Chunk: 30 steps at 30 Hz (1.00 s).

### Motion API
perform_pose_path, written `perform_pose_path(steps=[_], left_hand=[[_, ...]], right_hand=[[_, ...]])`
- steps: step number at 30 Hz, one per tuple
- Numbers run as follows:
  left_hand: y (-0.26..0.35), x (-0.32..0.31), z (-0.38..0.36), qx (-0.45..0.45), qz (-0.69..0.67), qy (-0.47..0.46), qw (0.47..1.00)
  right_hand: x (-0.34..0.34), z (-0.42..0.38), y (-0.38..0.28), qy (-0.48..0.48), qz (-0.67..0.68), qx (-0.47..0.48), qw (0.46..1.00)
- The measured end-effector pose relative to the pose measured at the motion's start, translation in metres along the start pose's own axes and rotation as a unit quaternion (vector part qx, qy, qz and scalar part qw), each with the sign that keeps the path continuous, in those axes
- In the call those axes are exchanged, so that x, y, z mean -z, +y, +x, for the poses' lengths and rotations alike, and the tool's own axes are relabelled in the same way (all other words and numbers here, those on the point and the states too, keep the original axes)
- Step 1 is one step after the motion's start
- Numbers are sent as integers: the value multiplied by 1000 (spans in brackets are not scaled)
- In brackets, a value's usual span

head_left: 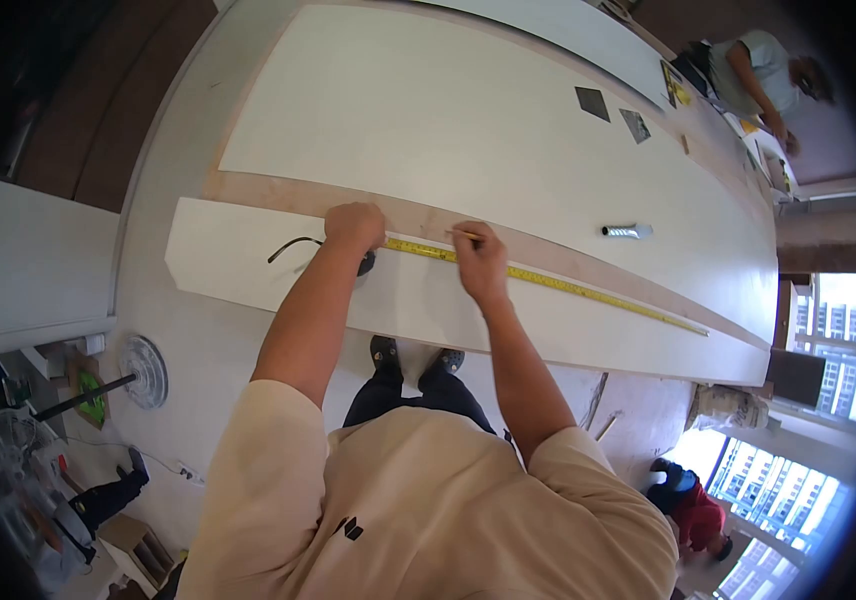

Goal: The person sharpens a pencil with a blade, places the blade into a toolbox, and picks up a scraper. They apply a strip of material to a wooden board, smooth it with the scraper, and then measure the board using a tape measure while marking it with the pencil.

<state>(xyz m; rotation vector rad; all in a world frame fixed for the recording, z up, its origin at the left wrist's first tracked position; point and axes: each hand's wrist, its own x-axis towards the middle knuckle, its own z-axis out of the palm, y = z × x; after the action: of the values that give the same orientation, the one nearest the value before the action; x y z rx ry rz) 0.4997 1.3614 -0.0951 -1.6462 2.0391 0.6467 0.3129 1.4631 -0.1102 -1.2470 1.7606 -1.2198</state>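
Note:
My left hand (355, 228) is closed on a tape measure, whose dark case (367, 264) shows only in part beneath it. A black wrist strap (293, 244) trails to the left of that hand. The yellow blade (588, 292) runs out to the right along a long white strip of board (238, 245). In my right hand (483, 265), fingers pinched, is a thin pencil (465, 234) with its tip pointing left, just above the blade near the strip's upper edge. The pencil's other end is hidden by the fingers.
Beyond the strip lies a large white sheet (398, 100) on a brown-edged board. On it are a utility knife (627, 231) and two dark sample pieces (593, 103). A person (763, 75) works at the far right; another in red (700, 520) bends lower right. A fan (143, 371) stands left.

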Motion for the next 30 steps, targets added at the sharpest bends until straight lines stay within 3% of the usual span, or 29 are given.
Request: perform_pose_path(steps=[4, 7, 9, 10, 11, 12, 14, 15, 19, 26, 30], left_hand=[[0, 1, 0, -29, 47, -9, 998], [-21, -25, 31, -68, 79, -29, 994], [-39, -37, 29, -164, 70, 47, 983], [-50, -40, 41, -175, 100, -15, 979], [-71, -49, 64, -280, 143, -62, 947], [-41, -8, 0, -212, 31, -90, 973], [-44, -3, -32, -245, -9, -136, 960], [-28, 9, -70, -200, -76, -186, 959], [-36, -17, -99, -178, -209, -297, 915], [26, -82, -168, -139, -242, -336, 900], [87, -123, -192, -135, -263, -396, 869]], right_hand=[[91, -43, 13, -38, 125, -155, 979], [140, -100, 34, -2, 153, -88, 984], [169, -135, 39, 49, 279, -236, 930], [181, -153, 46, 74, 320, -242, 913], [195, -167, 56, 90, 364, -241, 895], [212, -184, 66, 125, 362, -254, 888], [234, -212, 86, 173, 363, -284, 871], [245, -225, 92, 198, 370, -296, 858], [288, -268, 116, 252, 389, -344, 817], [379, -286, 142, 261, 390, -292, 833], [436, -271, 162, 286, 470, -243, 799]])
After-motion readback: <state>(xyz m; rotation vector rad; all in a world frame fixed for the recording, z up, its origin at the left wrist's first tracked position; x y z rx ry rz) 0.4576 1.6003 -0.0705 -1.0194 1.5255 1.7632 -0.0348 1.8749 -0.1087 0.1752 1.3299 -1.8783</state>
